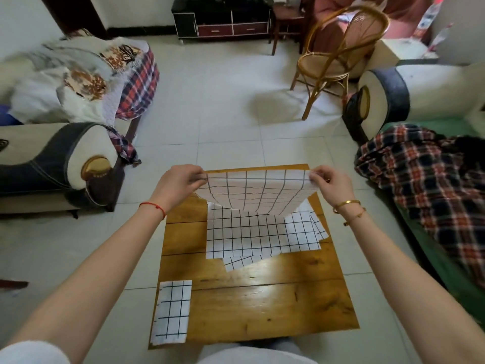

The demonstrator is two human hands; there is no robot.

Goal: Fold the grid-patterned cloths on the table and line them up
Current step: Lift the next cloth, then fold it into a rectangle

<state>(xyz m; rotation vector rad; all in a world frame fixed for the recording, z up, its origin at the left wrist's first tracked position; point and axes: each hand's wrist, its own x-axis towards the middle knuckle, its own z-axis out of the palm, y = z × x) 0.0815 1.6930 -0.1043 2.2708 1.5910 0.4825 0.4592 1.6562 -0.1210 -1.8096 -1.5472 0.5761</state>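
Your left hand point(181, 183) and right hand point(329, 183) each pinch a top corner of the raised cloth point(252, 193), hanging over the unfolded pile point(262, 236). Its trailing hem may drag that pile toward the table's point(262, 298) far edge. Open room lies nearside, beside the folded cloth point(172, 312).

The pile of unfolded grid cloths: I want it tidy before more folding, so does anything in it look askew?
Yes. Under the flat white black-grid cloth on the wooden table, other grid cloths lie crooked, their corners poking out at its near edge and right side.
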